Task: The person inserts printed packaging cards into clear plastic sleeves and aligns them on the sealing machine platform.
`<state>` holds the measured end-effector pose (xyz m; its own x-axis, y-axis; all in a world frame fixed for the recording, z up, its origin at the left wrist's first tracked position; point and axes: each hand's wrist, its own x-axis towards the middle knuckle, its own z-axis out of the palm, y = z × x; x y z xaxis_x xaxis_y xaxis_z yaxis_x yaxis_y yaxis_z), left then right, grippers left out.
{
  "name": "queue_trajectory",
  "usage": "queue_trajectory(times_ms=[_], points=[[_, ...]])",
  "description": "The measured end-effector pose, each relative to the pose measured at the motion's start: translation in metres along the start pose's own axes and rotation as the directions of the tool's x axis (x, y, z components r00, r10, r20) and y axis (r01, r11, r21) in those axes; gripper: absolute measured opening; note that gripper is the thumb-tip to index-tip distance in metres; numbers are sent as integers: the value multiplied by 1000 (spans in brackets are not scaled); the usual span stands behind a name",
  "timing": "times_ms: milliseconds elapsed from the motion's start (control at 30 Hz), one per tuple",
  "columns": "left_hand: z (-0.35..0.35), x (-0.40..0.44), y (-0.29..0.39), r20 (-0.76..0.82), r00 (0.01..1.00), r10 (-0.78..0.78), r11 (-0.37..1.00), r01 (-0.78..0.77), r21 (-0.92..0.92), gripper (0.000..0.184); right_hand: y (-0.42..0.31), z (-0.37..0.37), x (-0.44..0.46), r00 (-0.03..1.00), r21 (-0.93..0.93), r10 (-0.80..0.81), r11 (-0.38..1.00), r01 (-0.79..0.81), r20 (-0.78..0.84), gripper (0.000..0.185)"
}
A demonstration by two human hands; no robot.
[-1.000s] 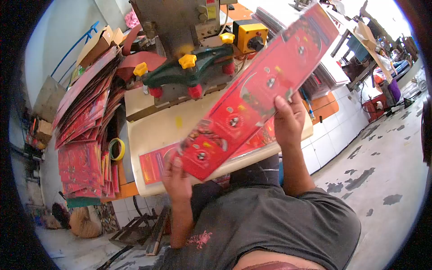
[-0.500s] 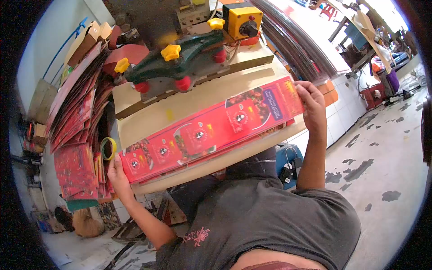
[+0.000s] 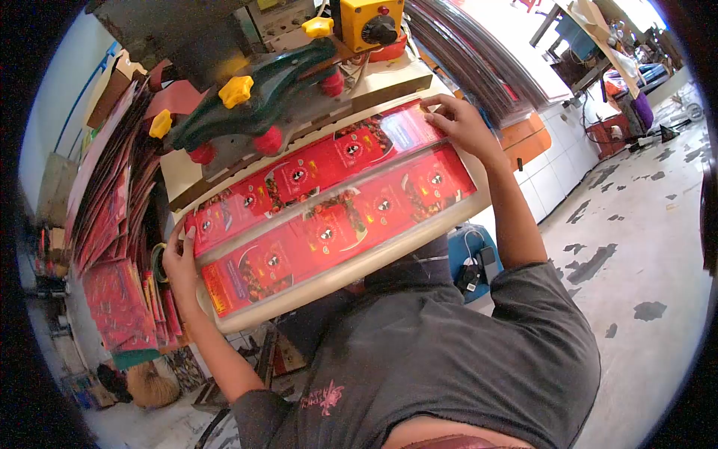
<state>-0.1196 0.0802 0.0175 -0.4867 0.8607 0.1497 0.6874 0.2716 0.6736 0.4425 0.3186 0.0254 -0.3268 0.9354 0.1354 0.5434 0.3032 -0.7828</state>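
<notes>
My left hand (image 3: pixel 180 263) pinches the left end of a long red printed sheet (image 3: pixel 299 176), thumb on top. My right hand (image 3: pixel 458 126) grips its far right end, fingers curled at the edge. This sheet has food pictures and glossy plastic that catches the light. It lies along the back of a cream board (image 3: pixel 262 318), just before the machine's green clamp bar (image 3: pixel 288 93). Nearer my body, a second red printed sheet (image 3: pixel 344 228) rests on the board, roughly parallel, with a pale gap between the two. A tape roll (image 3: pixel 158 262) sits beside my left hand, partly hidden.
Yellow star knobs (image 3: pixel 236 91) and red rubber feet (image 3: pixel 267 141) are on the clamp bar. A yellow switch box (image 3: pixel 366 24) stands behind. Red sheets (image 3: pixel 112 179) are piled at left; another stack (image 3: pixel 471 56) is at right. A blue stool (image 3: pixel 479 258) holds chargers.
Both hands have moved the held sheet away from my body toward the clamp bar, uncovering the second sheet beneath. The view has also shifted slightly.
</notes>
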Motion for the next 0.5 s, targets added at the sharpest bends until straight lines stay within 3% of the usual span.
queue_trajectory(times_ms=[67,133,233,367,500], points=[[7,3,-5,-42,998,45,999,-45,2,46,1,8,2,998,-96,-46,995,41,-50,27],[14,3,-6,-101,985,140,985,-128,119,42,2,15,2,991,-196,-93,978,73,-94,26],[16,1,-6,-115,991,68,989,-51,140,42,7,27,2,975,-356,-102,934,27,-195,24],[15,0,-1,-104,994,21,978,1,208,39,1,28,1,979,-356,-48,934,-27,-200,27],[15,1,-6,-105,992,74,978,-51,201,37,-4,25,1,983,-428,-61,903,-21,-176,25]])
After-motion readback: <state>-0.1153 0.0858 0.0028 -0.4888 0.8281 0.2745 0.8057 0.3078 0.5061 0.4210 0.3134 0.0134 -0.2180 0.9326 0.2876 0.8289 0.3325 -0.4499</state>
